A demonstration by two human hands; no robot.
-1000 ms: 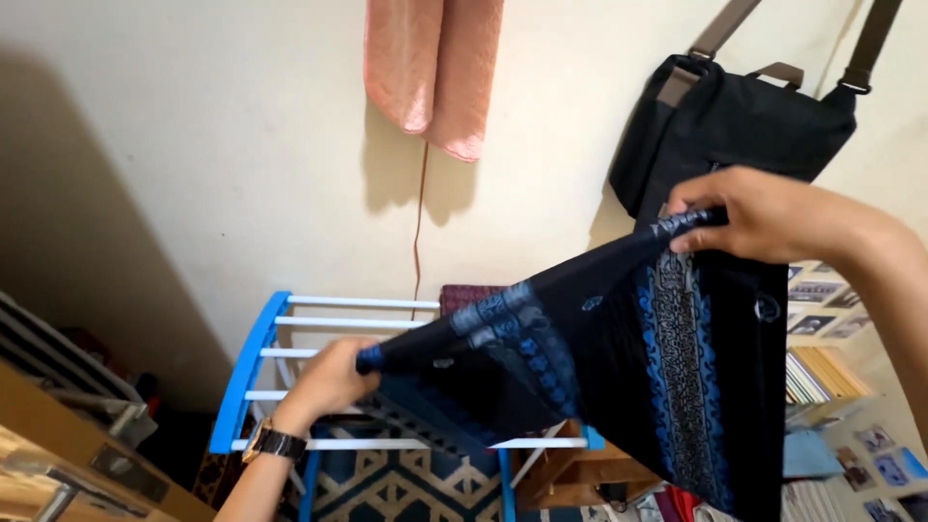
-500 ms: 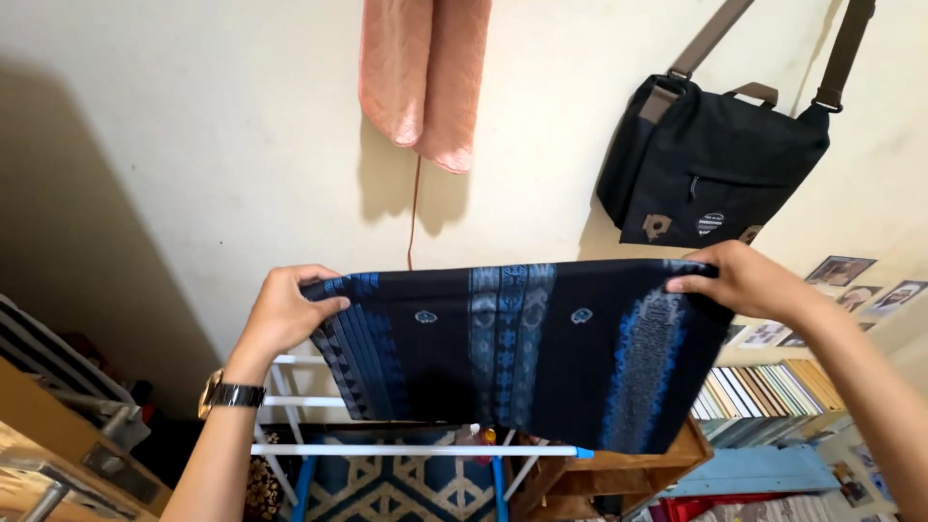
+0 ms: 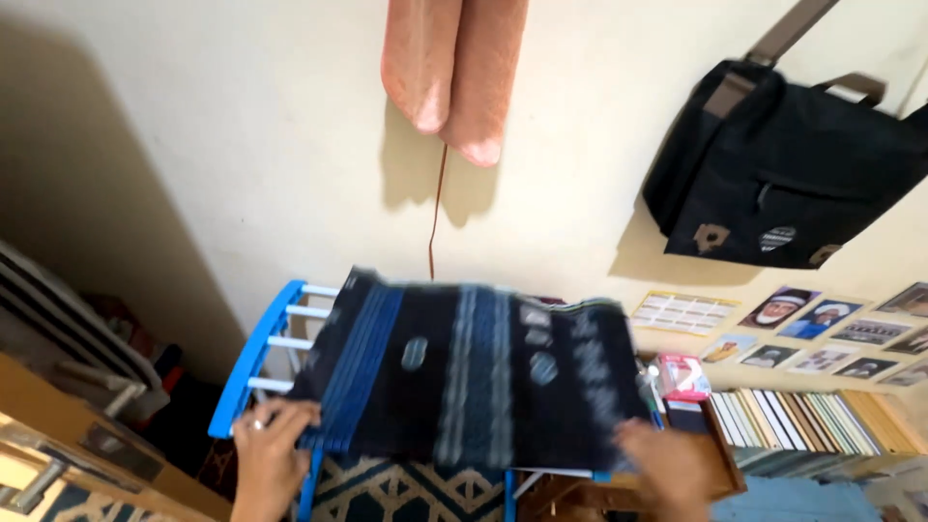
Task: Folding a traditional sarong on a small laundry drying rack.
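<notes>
Dark cloth (image 3: 474,377), blue-patterned and striped, lies spread flat over rack (image 3: 253,353).

One dark patterned cloth (image 3: 464,377), one blue drying rack (image 3: 253,356), two hands (image 3: 271,449), one black bag (image 3: 797,174), one pink cloth (image 3: 454,68).

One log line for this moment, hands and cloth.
left hand: gripping near edge of dark blue patterned cloth | right hand: at cloth's right corner, blurred | cloth: spread over blue drying rack

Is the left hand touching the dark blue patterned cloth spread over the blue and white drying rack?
Touching: the head view shows the left hand fingers on the cloth's near left edge.
</notes>
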